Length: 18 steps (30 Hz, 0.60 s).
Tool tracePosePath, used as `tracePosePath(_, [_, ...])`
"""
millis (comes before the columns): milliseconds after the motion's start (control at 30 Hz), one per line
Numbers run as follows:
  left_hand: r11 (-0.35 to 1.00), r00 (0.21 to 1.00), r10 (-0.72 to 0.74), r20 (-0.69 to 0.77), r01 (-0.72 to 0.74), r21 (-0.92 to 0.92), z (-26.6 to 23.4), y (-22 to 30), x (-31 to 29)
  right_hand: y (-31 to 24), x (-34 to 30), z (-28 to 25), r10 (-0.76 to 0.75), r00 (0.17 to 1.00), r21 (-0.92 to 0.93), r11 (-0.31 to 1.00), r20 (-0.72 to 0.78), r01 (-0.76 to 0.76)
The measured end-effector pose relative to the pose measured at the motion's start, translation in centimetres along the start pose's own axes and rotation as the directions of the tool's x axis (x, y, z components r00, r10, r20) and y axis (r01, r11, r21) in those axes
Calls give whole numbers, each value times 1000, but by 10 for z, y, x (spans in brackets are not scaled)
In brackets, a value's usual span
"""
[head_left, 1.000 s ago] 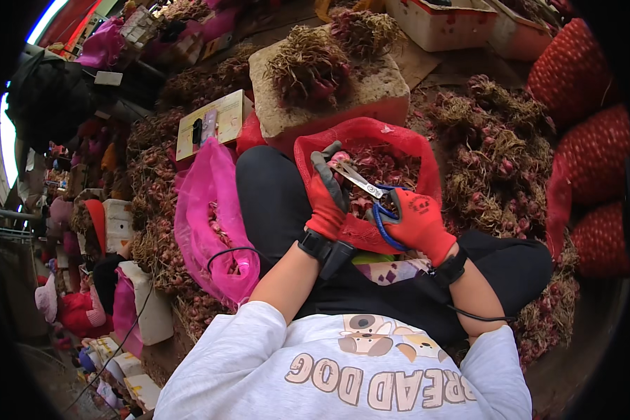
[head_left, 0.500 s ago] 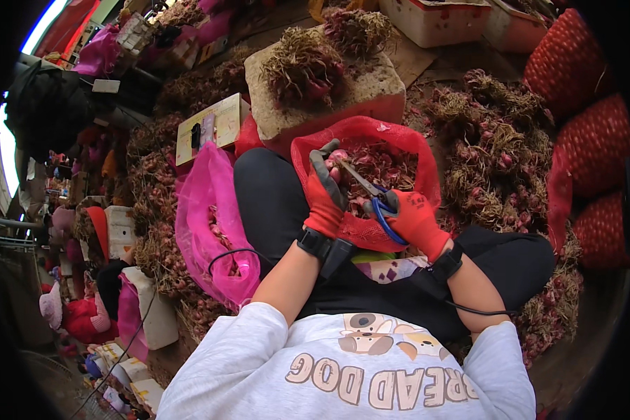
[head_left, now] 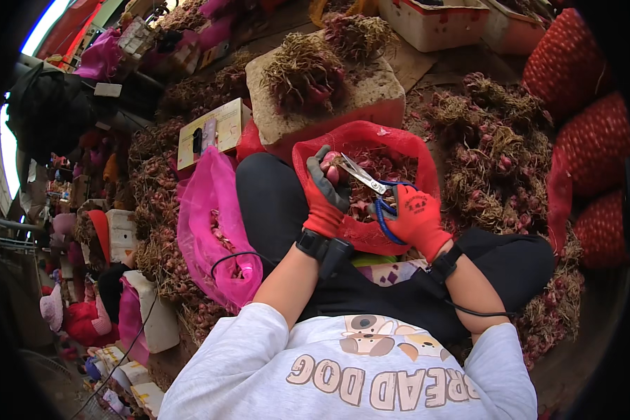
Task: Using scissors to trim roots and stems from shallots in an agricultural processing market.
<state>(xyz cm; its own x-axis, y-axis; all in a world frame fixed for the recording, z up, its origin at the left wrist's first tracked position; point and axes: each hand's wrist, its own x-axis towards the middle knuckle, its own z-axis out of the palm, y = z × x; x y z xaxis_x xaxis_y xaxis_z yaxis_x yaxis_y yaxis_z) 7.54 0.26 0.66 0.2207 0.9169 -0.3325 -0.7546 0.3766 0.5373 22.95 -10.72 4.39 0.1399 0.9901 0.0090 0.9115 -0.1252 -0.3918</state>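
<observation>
My left hand (head_left: 325, 187), in a red glove with grey palm, is closed around a small bunch of shallots (head_left: 332, 169). In my right hand (head_left: 414, 215), gloved the same way, is a pair of scissors (head_left: 362, 175) with blue handles. Their blades are parted, with the tips beside the shallots. Both hands are over a red mesh bag (head_left: 427, 157) spread wide in my lap, with loose shallots and trimmings (head_left: 388, 162) in it. The fingers of my left hand partly hide the bunch.
A pink mesh bag (head_left: 213, 231) with some shallots lies by my left knee. Ahead, dried bunches (head_left: 304, 70) rest on a foam block (head_left: 273, 115). Heaped shallots (head_left: 497, 150) lie to the right, beside full red sacks (head_left: 588, 150). A box (head_left: 224, 126) stands at the left.
The scissor blades have opened wider, and my right hand has turned a little. My left hand still holds the shallots, now slightly lower.
</observation>
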Motion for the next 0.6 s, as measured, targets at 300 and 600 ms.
tracePosePath(300, [326, 804, 415, 425, -568, 756, -8, -16, -5, -1, -1, 8, 40, 999, 67, 997, 25, -41])
tracePosePath(600, [977, 985, 103, 138, -127, 173, 8, -4, -6, 6, 4, 7, 14, 999, 31, 999, 46, -16])
